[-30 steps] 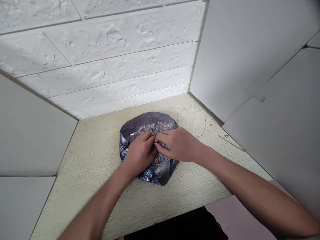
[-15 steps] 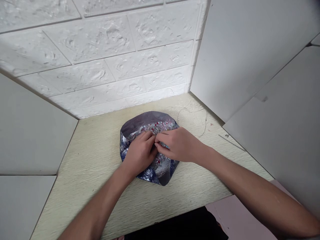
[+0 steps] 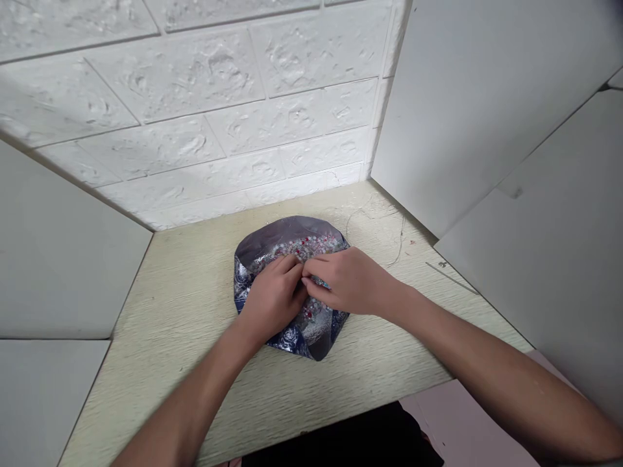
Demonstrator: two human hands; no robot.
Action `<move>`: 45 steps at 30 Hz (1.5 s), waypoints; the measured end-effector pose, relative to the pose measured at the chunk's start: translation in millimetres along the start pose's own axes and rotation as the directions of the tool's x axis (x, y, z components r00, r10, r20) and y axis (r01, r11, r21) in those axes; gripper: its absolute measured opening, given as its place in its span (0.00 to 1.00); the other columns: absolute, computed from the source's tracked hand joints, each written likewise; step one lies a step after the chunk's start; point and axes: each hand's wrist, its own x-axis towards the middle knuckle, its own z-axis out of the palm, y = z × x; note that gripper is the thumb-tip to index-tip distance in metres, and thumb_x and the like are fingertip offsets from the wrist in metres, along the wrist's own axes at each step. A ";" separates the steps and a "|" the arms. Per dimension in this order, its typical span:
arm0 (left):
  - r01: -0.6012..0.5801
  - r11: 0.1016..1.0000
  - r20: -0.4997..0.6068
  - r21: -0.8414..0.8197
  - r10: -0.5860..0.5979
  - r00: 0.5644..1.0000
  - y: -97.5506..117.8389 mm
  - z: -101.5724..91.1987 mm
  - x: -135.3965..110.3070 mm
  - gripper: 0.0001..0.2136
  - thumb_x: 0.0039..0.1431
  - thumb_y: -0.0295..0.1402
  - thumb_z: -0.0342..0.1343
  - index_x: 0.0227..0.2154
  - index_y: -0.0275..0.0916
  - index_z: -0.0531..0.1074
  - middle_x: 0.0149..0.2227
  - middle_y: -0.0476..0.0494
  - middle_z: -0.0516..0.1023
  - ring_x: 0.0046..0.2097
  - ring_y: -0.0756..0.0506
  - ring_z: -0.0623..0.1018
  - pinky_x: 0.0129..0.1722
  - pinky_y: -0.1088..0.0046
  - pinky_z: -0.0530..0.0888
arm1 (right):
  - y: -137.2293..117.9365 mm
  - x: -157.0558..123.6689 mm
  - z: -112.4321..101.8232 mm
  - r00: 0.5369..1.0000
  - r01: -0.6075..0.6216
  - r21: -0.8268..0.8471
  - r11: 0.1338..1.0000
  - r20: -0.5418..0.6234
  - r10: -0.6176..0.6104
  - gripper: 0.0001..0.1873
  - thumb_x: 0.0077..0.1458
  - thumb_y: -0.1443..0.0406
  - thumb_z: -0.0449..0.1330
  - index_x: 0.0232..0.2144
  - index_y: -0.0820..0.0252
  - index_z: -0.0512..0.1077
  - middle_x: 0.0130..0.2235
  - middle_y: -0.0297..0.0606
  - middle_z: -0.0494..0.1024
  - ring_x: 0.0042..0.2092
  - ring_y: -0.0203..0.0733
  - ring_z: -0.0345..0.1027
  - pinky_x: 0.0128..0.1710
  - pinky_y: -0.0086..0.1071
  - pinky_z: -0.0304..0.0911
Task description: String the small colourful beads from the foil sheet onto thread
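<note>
- Foil tray [image 3: 291, 232], blue and silver, crumpled, in the middle of the table [image 3: 185, 292], nearer the far edge.
- Small red, white and silver beads [image 3: 311, 245] inside the tray.
- Left hand [image 3: 272, 299] on the tray's left half, grip curled in over the beads; clamped or not, cannot tell.
- Right hand [image 3: 348, 282] from the right, fingertips touching the left's; grip drawn together, contents hidden.
- Thin loose threads [image 3: 399, 243] far right on the table, near the grey panel.
</note>
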 end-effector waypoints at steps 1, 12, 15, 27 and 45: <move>0.001 1.000 0.000 0.002 -0.001 1.000 0.0 0.0 -0.1 0.05 0.55 0.22 0.49 0.28 0.37 0.65 0.32 0.44 0.68 0.36 0.45 0.69 0.33 0.69 0.67 | 0.0 0.1 0.1 1.000 0.000 0.001 1.000 0.000 0.000 0.12 0.61 0.64 0.49 0.28 0.62 0.67 0.25 0.31 0.68 0.24 0.30 0.48 0.24 0.29 0.41; 0.003 1.000 -0.012 0.002 -0.003 1.000 0.5 0.1 0.1 0.06 0.55 0.22 0.48 0.27 0.38 0.65 0.32 0.44 0.68 0.35 0.45 0.69 0.32 0.70 0.67 | -0.3 -1.0 -0.4 1.000 0.003 0.006 1.000 0.003 -0.003 0.13 0.61 0.64 0.49 0.28 0.62 0.68 0.25 0.32 0.69 0.24 0.30 0.49 0.24 0.29 0.41; 0.001 1.000 -0.018 0.000 -0.001 1.000 0.6 0.2 0.1 0.06 0.54 0.22 0.48 0.27 0.38 0.65 0.32 0.44 0.68 0.35 0.45 0.69 0.32 0.69 0.67 | -1.1 -1.2 -0.5 1.000 0.008 0.006 1.000 0.000 -0.008 0.12 0.61 0.64 0.49 0.28 0.62 0.68 0.26 0.32 0.70 0.24 0.31 0.51 0.25 0.30 0.41; 0.012 1.000 -0.007 -0.027 -0.012 1.000 0.1 0.9 -0.3 0.06 0.52 0.20 0.47 0.26 0.38 0.64 0.32 0.43 0.69 0.36 0.44 0.69 0.34 0.68 0.68 | -3.4 -1.1 -1.4 0.999 0.039 0.026 0.999 0.015 -0.039 0.12 0.60 0.64 0.50 0.30 0.62 0.70 0.28 0.33 0.73 0.25 0.31 0.55 0.25 0.30 0.42; 0.193 0.824 -0.122 -0.533 -0.300 0.946 -6.7 -2.4 2.7 0.06 0.59 0.34 0.55 0.34 0.38 0.74 0.34 0.46 0.77 0.36 0.47 0.75 0.37 0.70 0.71 | 1.2 -1.3 -0.4 0.970 -0.020 0.199 0.980 -0.235 0.067 0.10 0.58 0.66 0.50 0.29 0.63 0.69 0.22 0.29 0.66 0.23 0.29 0.52 0.25 0.27 0.48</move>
